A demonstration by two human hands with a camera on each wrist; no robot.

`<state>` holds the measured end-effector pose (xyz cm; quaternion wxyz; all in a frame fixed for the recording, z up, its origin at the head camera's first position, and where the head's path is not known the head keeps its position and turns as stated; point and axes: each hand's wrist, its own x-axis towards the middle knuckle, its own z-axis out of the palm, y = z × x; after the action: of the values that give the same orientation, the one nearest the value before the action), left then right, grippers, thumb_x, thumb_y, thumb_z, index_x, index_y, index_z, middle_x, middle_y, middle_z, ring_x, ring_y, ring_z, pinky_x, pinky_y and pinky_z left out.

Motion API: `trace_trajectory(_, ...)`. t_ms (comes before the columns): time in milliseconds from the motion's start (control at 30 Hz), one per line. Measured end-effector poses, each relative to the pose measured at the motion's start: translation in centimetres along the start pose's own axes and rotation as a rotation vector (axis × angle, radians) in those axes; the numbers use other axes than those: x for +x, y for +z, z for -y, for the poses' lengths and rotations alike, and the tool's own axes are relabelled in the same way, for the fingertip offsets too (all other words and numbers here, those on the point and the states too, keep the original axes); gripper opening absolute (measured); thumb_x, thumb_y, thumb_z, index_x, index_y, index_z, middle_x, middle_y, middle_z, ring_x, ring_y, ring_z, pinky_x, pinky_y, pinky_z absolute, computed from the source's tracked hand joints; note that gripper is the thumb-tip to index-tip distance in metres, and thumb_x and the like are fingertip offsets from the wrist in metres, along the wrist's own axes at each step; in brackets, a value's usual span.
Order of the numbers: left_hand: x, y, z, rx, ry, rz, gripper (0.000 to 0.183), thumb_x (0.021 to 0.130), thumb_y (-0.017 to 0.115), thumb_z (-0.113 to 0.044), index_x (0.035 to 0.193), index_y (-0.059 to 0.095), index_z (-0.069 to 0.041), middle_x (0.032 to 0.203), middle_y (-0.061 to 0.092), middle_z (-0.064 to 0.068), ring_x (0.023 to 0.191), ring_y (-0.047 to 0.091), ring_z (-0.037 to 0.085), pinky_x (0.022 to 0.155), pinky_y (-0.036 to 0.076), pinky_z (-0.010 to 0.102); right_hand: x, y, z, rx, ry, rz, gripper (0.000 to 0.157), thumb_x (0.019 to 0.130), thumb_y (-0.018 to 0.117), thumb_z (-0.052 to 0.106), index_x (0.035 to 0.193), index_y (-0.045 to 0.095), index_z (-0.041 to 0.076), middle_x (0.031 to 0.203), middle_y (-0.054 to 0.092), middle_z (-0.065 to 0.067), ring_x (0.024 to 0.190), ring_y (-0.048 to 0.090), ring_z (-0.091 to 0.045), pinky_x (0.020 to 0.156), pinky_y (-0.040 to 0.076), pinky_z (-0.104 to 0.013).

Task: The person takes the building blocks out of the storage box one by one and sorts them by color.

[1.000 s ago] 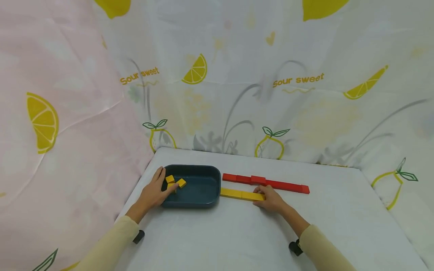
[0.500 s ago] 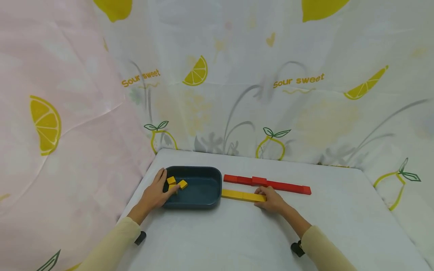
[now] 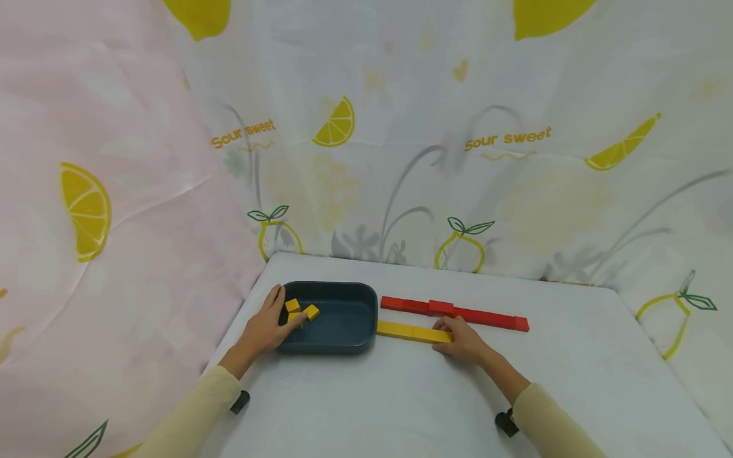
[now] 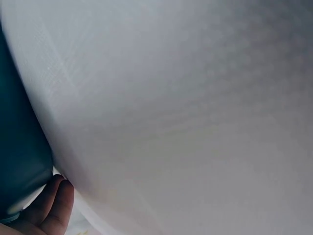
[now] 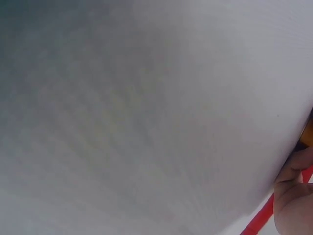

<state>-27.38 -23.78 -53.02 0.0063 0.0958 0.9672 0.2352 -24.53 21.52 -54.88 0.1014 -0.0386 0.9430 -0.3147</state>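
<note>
A dark blue rectangular baking dish point(image 3: 343, 316) stands on the white table. My left hand point(image 3: 266, 326) holds its left end, fingers along the outer wall and thumb reaching over the rim inside. Near that thumb lie several yellow cubes point(image 3: 312, 312) in the dish. To the right, a straight row of yellow blocks point(image 3: 403, 331) runs from the dish's wall. My right hand point(image 3: 465, 340) pinches the right end of the last yellow block, thumb in front and fingers behind. The left wrist view has fingers point(image 4: 59, 208) beside the dish's outer wall.
Behind the yellow row lies a line of red blocks point(image 3: 481, 317), with one red block point(image 3: 440, 308) sitting higher or wider in it. It passes close behind my right hand. A printed lemon cloth point(image 3: 401, 159) hangs at the table's back edge.
Both hands keep their holds, and dish, cubes and block rows stay in the same arrangement. The whole head view has shifted slightly right and down.
</note>
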Motion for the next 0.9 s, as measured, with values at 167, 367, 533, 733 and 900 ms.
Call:
trace_trajectory(167, 0.0, -0.2, 0.0, -0.001, -0.006, -0.004, 0.103, 0.092, 0.046, -0.071, 0.158, 0.01, 0.0, 0.166, 0.005, 0.021, 0.146, 0.028, 0.044, 0.111, 0.033, 0.063, 0.2, -0.3, -0.1, 0.02, -0.029, 0.024, 0.041, 0.079, 0.083, 0.026, 0.115, 0.064, 0.016, 0.107, 0.058, -0.004, 0.098, 0.053, -0.019, 0.089, 0.054, -0.04)
trace_trajectory(367, -0.2, -0.3, -0.1, -0.005, -0.013, 0.02, 0.108, 0.089, 0.048, -0.073, 0.158, 0.008, -0.001, 0.166, 0.003, 0.019, 0.145, 0.03, 0.044, 0.109, 0.036, 0.061, -1.1, -0.8, 0.3, -0.077, -0.088, 0.009, 0.074, 0.071, 0.087, 0.043, 0.132, 0.054, 0.018, 0.115, 0.054, -0.007, 0.096, 0.053, -0.016, 0.081, 0.057, -0.036)
trace_trajectory(533, -0.2, -0.4, 0.0, -0.004, -0.033, 0.056, 0.12, 0.081, 0.054, -0.079, 0.158, 0.003, -0.003, 0.167, -0.002, 0.017, 0.143, 0.033, 0.045, 0.108, 0.038, 0.061, -2.7, -1.1, 1.5, -0.228, -0.193, -0.092, 0.08, 0.073, 0.083, 0.05, 0.139, 0.049, 0.022, 0.127, 0.05, -0.01, 0.086, 0.057, -0.014, 0.071, 0.058, -0.032)
trace_trajectory(733, 0.4, -1.3, 0.2, -0.012, -0.004, 0.146, 0.134, 0.073, 0.066, -0.078, 0.157, -0.005, -0.001, 0.165, -0.011, 0.019, 0.146, 0.025, 0.047, 0.11, 0.035, 0.062, -3.5, -0.7, 3.0, -0.283, -0.389, -0.136, 0.086, 0.083, 0.075, 0.048, 0.154, 0.036, 0.018, 0.156, 0.034, -0.013, 0.129, 0.051, -0.032, 0.098, 0.051, -0.053)
trace_trajectory(900, 0.3, -1.2, 0.2, -0.007, 0.021, 0.178, 0.138, 0.07, 0.071, -0.075, 0.157, -0.004, 0.002, 0.165, -0.011, 0.022, 0.146, 0.026, 0.046, 0.111, 0.036, 0.06, -3.8, 0.3, 4.3, -0.324, -0.469, -0.074, 0.085, 0.087, 0.067, 0.057, 0.156, 0.031, 0.023, 0.165, 0.018, -0.012, 0.14, 0.038, -0.037, 0.105, 0.041, -0.063)
